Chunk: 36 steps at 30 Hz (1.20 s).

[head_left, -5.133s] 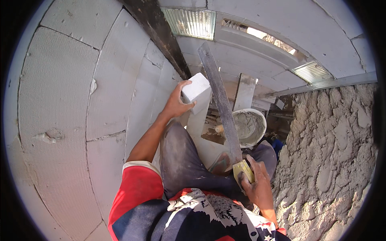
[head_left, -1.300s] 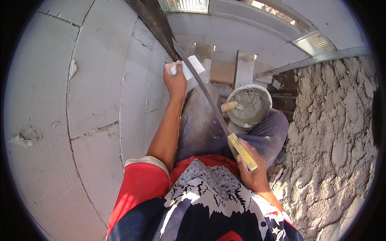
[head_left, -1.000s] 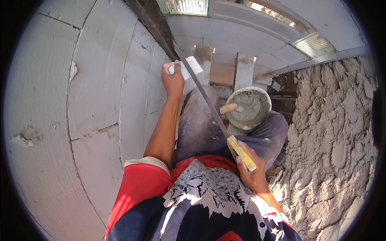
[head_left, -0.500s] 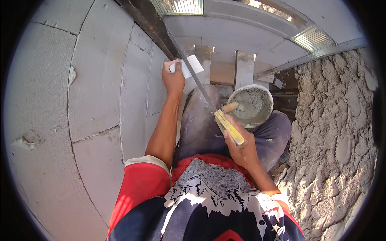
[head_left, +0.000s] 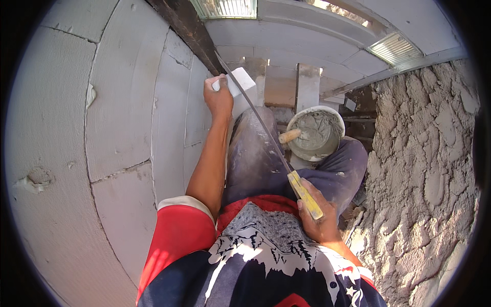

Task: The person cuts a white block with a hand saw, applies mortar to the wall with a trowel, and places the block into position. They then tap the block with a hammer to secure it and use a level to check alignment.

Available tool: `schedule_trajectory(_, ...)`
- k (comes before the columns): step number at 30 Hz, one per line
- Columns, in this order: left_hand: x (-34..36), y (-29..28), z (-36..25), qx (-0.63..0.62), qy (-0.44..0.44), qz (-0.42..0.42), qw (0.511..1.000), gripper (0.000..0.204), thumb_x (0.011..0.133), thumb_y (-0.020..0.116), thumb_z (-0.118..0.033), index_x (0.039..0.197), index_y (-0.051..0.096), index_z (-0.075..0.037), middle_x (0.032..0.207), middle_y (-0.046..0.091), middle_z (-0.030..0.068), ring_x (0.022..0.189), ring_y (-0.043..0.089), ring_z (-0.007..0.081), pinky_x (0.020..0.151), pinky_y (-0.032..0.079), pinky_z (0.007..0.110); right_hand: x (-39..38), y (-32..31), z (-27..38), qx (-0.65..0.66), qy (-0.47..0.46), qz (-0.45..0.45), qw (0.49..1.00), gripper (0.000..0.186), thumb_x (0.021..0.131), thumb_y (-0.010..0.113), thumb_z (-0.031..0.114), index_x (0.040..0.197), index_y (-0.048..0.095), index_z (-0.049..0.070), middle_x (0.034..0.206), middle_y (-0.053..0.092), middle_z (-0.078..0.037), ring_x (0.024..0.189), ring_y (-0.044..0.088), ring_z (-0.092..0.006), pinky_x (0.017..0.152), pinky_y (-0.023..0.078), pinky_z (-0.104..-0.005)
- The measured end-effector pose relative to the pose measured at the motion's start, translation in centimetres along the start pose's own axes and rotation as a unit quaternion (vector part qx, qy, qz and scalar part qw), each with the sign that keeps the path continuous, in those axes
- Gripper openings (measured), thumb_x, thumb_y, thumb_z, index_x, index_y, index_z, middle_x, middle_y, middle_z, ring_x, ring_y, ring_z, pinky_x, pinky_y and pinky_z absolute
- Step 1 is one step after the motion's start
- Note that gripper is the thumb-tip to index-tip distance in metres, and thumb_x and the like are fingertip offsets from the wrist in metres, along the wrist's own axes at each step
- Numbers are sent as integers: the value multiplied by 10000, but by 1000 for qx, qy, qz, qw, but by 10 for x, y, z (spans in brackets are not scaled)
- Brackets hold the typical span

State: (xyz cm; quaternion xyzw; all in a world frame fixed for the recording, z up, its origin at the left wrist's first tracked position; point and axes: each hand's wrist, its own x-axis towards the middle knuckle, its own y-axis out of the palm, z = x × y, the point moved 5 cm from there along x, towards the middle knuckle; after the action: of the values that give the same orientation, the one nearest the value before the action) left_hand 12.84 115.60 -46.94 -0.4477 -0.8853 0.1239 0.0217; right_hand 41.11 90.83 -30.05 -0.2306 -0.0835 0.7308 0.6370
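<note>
My left hand [head_left: 219, 100] grips a small white block [head_left: 242, 78] above my left knee, close to the pale block wall [head_left: 125, 102]. A long saw blade [head_left: 261, 123] lies across the block, its far end near a dark timber. My right hand [head_left: 318, 210] is closed round the saw's yellow handle [head_left: 304, 194], low in front of my stomach. Pale dust coats my trouser leg beneath the blade. Beside my right knee is a white bucket [head_left: 341, 123] of wet grey mortar, with a wooden handle [head_left: 289, 136] sticking out of it.
The dark timber [head_left: 184, 28] runs along the top left. Upright boards [head_left: 308, 84] stand beyond the bucket. The far wall has glass blocks [head_left: 396, 50] and a long slot opening. Rough, lumpy mortar [head_left: 419, 189] fills the right side.
The saw has come across the block since the earliest frame. Over the last second my right hand went forward with it, then drew back down and right; my left hand stayed nearly still.
</note>
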Motion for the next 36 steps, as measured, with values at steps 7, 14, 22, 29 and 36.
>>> schedule_trajectory(7, -4, 0, 9, -19, 8, 2, 1000, 246, 1018, 664, -240, 1072, 636, -2, 1064, 675, 144, 989, 629, 249, 913, 492, 398, -15, -2, 23, -11, -19, -7, 1000, 459, 968, 651, 20, 1414, 572, -57, 1273, 702, -266, 1144, 733, -319, 952, 549, -336)
schedule_trajectory(14, -15, 3, -3, -45, -3, 11, 999, 250, 1016, 672, -244, 1058, 631, -1, 1052, 667, 144, 976, 625, 248, 901, 491, 401, 3, 1, 16, -13, -8, 9, 1000, 519, 944, 695, 13, 1446, 564, -9, 1175, 752, -215, 1035, 766, -227, 854, 578, -317)
schedule_trajectory(22, -12, 3, 1, -14, 2, 2, 1000, 244, 997, 694, -236, 1042, 638, -2, 1037, 673, 150, 981, 627, 257, 899, 487, 396, -8, 3, 7, -33, -46, -10, 998, 514, 937, 692, 11, 1435, 569, -8, 1177, 747, -221, 995, 778, -265, 854, 578, -335)
schedule_trajectory(29, -16, 11, 6, 30, 44, 15, 998, 235, 978, 707, -229, 1006, 663, 0, 1021, 691, 159, 965, 645, 270, 894, 493, 400, 62, 37, 0, -7, -38, 8, 999, 501, 962, 678, 49, 1444, 553, 2, 1255, 709, -247, 1123, 741, -309, 923, 571, -370)
schedule_trajectory(36, 2, 13, -7, 26, 34, -12, 999, 235, 961, 717, -213, 1009, 685, 14, 1006, 715, 171, 943, 666, 279, 864, 508, 402, 21, 21, -3, -7, -65, -36, 997, 459, 983, 664, 74, 1430, 575, 25, 1191, 716, -247, 953, 770, -317, 815, 572, -376)
